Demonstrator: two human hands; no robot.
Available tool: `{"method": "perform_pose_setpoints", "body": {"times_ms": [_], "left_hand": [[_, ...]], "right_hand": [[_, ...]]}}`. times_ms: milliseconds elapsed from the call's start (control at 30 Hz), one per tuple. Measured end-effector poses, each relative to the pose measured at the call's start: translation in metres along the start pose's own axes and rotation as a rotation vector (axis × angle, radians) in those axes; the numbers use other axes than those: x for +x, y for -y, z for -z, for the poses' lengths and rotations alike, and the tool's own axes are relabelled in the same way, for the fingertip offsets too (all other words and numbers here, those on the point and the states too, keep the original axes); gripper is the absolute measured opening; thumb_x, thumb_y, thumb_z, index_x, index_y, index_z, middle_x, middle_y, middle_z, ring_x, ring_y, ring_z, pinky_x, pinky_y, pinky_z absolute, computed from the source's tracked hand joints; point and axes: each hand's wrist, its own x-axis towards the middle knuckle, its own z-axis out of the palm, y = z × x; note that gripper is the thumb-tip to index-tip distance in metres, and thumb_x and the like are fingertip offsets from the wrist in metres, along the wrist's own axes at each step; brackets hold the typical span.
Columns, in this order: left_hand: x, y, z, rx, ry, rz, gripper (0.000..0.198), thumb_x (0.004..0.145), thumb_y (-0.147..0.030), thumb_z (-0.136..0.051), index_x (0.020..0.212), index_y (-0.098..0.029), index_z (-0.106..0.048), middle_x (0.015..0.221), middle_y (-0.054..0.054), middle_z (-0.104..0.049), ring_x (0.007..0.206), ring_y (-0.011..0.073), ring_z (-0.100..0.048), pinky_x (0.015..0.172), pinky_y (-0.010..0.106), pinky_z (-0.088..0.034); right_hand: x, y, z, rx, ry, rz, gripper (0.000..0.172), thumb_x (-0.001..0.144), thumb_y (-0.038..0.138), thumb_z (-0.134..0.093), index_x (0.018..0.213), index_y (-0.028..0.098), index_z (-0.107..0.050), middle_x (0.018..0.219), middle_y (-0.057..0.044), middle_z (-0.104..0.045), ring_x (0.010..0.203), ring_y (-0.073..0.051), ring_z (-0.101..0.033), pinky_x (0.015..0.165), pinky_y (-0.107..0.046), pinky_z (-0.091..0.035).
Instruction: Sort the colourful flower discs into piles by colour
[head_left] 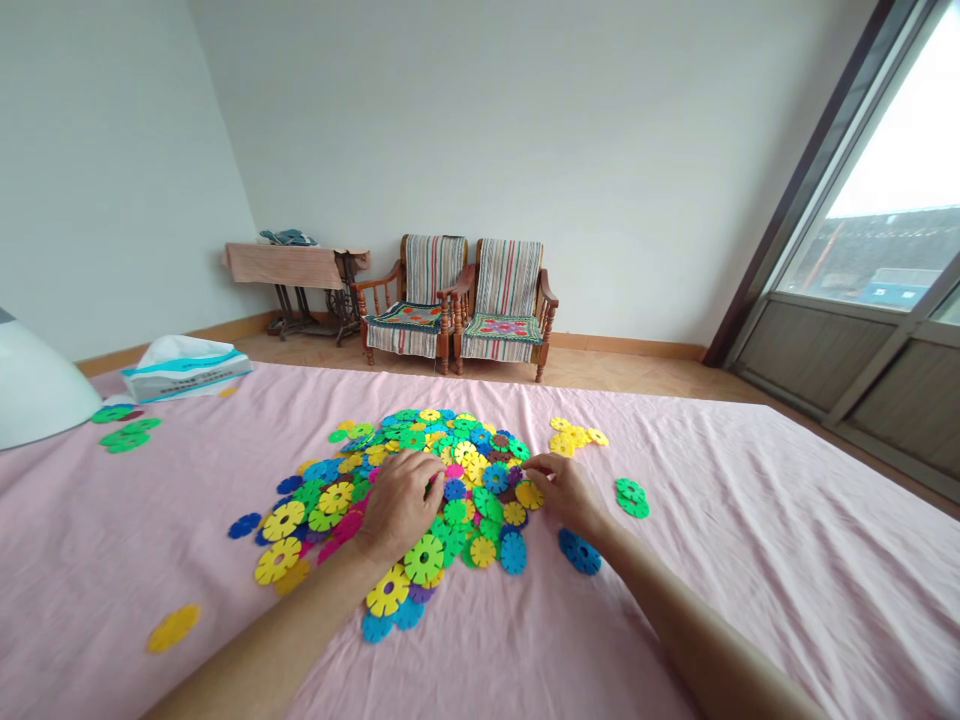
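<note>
Head cam: left hand (399, 503) curled over a pile of plastic flower discs (420, 432), right hand (564, 493) half-open, can't tell if either grips; light, stiff, pinch the rims.

Just one camera here, worn on the person's head, looking forward and tipped down over the bed (750, 560). It sits close above the left hand (401, 505) and right hand (566, 492), which reach in from the bottom edge. The view's wide enough to catch the far wall (600, 150), chairs (472, 300) and window (870, 210), and the whole shot leans a bit.
</note>
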Motion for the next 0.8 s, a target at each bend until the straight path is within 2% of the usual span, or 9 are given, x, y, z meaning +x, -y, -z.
{"method": "perform_pose_setpoints", "body": {"times_ms": [67, 133, 200, 267, 433, 600, 800], "left_hand": [[0.0, 0.0, 0.0, 0.001, 0.003, 0.002, 0.016, 0.088, -0.019, -0.05, 0.086, -0.021, -0.066, 0.088, 0.004, -0.068, 0.088, 0.0216, -0.058, 0.082, 0.038, -0.044], [0.0, 0.0, 0.0, 0.003, 0.007, 0.004, 0.016, 0.088, -0.019, -0.05, 0.086, -0.02, -0.066, 0.088, 0.004, -0.068, 0.089, 0.0216, -0.058, 0.082, 0.038, -0.044], [0.0, 0.0, 0.0, 0.003, 0.01, 0.004, 0.017, 0.089, -0.019, -0.049, 0.086, -0.02, -0.066, 0.087, 0.004, -0.068, 0.088, 0.0216, -0.058, 0.081, 0.038, -0.044], [0.0, 0.0, 0.0, 0.001, 0.011, 0.002, 0.016, 0.088, -0.019, -0.05, 0.086, -0.02, -0.066, 0.087, 0.004, -0.068, 0.088, 0.0214, -0.058, 0.081, 0.038, -0.045], [-0.001, 0.001, -0.002, 0.002, -0.002, -0.011, 0.017, 0.089, -0.019, -0.049, 0.086, -0.02, -0.065, 0.088, 0.004, -0.068, 0.089, 0.0211, -0.058, 0.081, 0.038, -0.045], [-0.001, 0.002, -0.002, -0.008, -0.012, -0.014, 0.017, 0.09, -0.019, -0.048, 0.088, -0.02, -0.065, 0.088, 0.004, -0.068, 0.088, 0.0208, -0.058, 0.082, 0.038, -0.045], [-0.001, 0.001, -0.001, -0.02, -0.012, -0.013, 0.018, 0.089, -0.019, -0.048, 0.088, -0.02, -0.066, 0.088, 0.004, -0.069, 0.088, 0.0212, -0.058, 0.081, 0.038, -0.045]], "right_hand": [[-0.001, 0.001, 0.007, -0.065, 0.001, 0.016, 0.021, 0.08, 0.02, -0.05, 0.09, 0.019, -0.069, 0.086, -0.005, -0.066, 0.078, -0.016, -0.06, 0.07, -0.027, -0.044], [-0.002, 0.003, 0.014, -0.114, 0.079, 0.041, 0.023, 0.075, 0.02, -0.057, 0.095, 0.018, -0.068, 0.09, -0.005, -0.064, 0.08, -0.016, -0.06, 0.073, -0.027, -0.045], [-0.004, 0.005, 0.019, -0.164, 0.175, 0.049, 0.031, 0.067, 0.02, -0.066, 0.098, 0.019, -0.068, 0.093, -0.005, -0.06, 0.08, -0.016, -0.059, 0.073, -0.028, -0.045], [-0.006, 0.006, 0.02, -0.206, 0.215, 0.029, 0.034, 0.063, 0.019, -0.071, 0.096, 0.019, -0.067, 0.091, -0.004, -0.058, 0.079, -0.016, -0.057, 0.071, -0.028, -0.045], [-0.006, 0.004, 0.015, -0.201, 0.196, 0.037, 0.024, 0.063, 0.015, -0.069, 0.086, 0.019, -0.063, 0.089, -0.002, -0.055, 0.077, -0.014, -0.056, 0.069, -0.026, -0.043], [-0.006, 0.006, 0.015, -0.212, 0.191, 0.019, 0.033, 0.061, 0.018, -0.073, 0.092, 0.019, -0.06, 0.088, -0.002, -0.055, 0.079, -0.015, -0.054, 0.07, -0.027, -0.043], [-0.007, 0.009, 0.015, -0.223, 0.194, 0.035, 0.026, 0.063, 0.016, -0.069, 0.086, 0.019, -0.059, 0.086, -0.001, -0.054, 0.075, -0.014, -0.053, 0.067, -0.025, -0.041]]}}
